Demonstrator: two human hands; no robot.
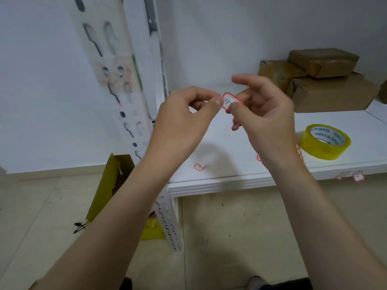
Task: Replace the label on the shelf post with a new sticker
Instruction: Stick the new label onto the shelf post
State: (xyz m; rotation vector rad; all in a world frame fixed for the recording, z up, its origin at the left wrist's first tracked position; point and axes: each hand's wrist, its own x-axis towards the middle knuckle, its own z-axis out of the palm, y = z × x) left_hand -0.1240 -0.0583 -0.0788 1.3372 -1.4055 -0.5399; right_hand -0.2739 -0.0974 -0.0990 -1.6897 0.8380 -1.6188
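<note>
A small white sticker with a red border [228,100] and handwriting on it is held above the shelf. My right hand [263,118] pinches its right end between thumb and fingers. My left hand [184,118] pinches its left end with thumb and forefinger. The white slotted shelf post [117,80] rises at the left, with a patch of worn label residue around its middle slots. Another red-bordered sticker [200,166] lies on the white shelf board [230,178] below my hands. More red-bordered stickers [259,157] lie partly hidden under my right wrist.
A yellow roll of tape [326,141] lies on the shelf at the right. Brown cardboard boxes [322,80] are stacked at the back right. A yellow-green carton [109,185] leans beside the post on the floor. Sticker scraps [358,176] cling to the shelf's front edge.
</note>
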